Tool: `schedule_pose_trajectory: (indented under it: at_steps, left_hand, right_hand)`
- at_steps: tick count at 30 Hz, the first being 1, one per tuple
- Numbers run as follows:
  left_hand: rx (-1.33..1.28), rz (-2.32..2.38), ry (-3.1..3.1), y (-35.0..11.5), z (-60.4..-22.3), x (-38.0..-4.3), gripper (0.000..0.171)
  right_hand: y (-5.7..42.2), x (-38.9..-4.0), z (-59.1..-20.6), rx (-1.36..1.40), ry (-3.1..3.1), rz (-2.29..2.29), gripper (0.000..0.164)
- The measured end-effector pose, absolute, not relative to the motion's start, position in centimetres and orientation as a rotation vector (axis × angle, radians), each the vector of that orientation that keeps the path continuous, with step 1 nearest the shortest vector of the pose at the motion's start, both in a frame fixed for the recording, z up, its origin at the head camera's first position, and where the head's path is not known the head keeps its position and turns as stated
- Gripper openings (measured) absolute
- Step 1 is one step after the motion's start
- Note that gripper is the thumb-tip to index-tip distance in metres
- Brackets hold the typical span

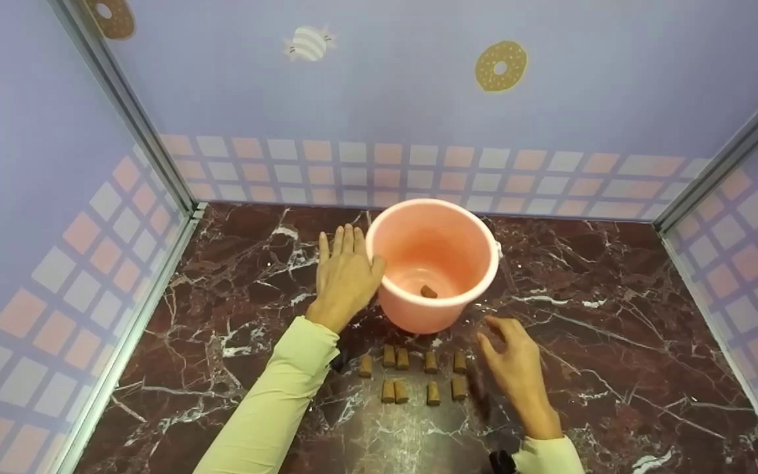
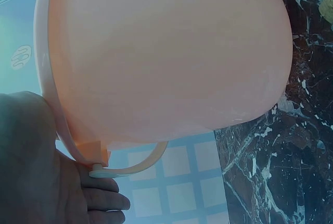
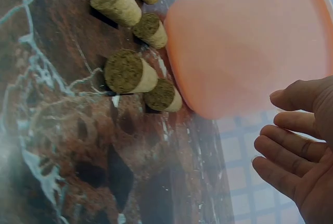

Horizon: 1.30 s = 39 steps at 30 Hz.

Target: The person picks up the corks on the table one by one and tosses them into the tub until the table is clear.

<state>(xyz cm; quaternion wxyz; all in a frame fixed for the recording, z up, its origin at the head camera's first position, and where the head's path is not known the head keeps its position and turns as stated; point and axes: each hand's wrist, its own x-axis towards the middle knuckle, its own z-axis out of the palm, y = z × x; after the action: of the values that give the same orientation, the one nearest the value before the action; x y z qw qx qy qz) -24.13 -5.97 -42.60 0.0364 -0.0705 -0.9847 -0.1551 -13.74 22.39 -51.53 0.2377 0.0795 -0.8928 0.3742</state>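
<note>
A pink bucket stands upright on the table, with a brown cork-like plug at the bottom inside. My left hand rests against the bucket's left rim, fingers extended and thumb at the edge. In the left wrist view the bucket's handle hangs beside those fingers. To the right and nearer to me, my right hand hovers with fingers loosely spread and holds nothing; the right wrist view shows it apart from the bucket. Several tapered plugs lie on their sides in two rough rows before the bucket.
The dark red marbled tabletop carries everything. A patterned wall closes off the back, close behind the bucket, and side panels stand at left and right in metal frames.
</note>
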Motion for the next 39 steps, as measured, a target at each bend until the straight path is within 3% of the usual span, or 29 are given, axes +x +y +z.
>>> schedule_pose_trajectory:
  at_steps: [39]
  left_hand:
    - [-0.208,-0.564,-3.029,-6.0,-42.6,-24.0,0.073]
  right_hand:
    - [20.9,-11.9,-54.8,0.14,-2.656,1.117,0.035]
